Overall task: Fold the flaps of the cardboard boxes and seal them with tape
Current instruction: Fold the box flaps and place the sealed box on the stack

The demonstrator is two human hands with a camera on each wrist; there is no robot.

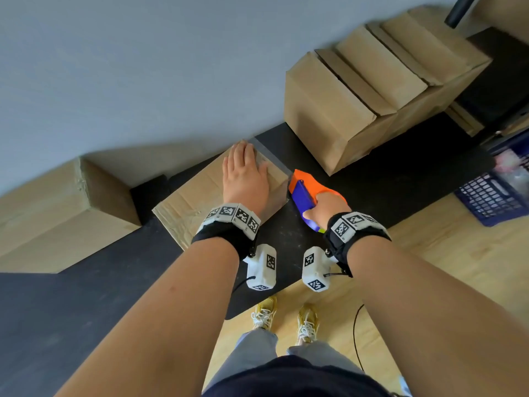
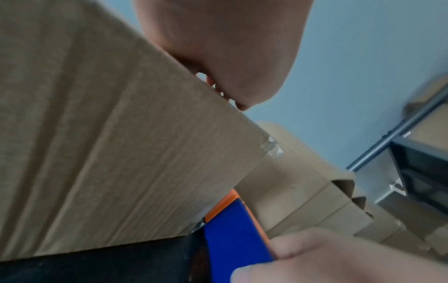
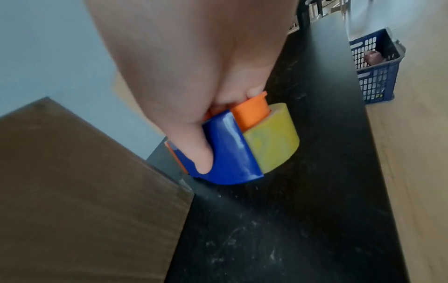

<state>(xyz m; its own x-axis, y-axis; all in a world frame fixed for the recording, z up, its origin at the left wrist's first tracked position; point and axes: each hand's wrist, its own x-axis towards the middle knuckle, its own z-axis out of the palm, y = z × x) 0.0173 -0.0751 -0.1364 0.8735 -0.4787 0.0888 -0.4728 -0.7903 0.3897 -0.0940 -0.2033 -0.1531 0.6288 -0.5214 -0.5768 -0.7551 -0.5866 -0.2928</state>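
Black table point(image 1: 400, 173) by grey wall point(image 1: 143, 67), left hand point(image 1: 246, 179) flat on cardboard box point(image 1: 194, 193), right hand point(image 1: 326, 209) gripping tape dispenser point(image 1: 303, 187).

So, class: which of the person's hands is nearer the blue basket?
Right. The right hand, gripping the tape dispenser, is on the side of the basket. The left hand lies flat on the box, farther away.

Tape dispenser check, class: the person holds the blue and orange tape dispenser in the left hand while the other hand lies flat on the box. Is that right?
Not quite. The head view shows the right hand holding the tape dispenser; the left hand lies flat on the box.
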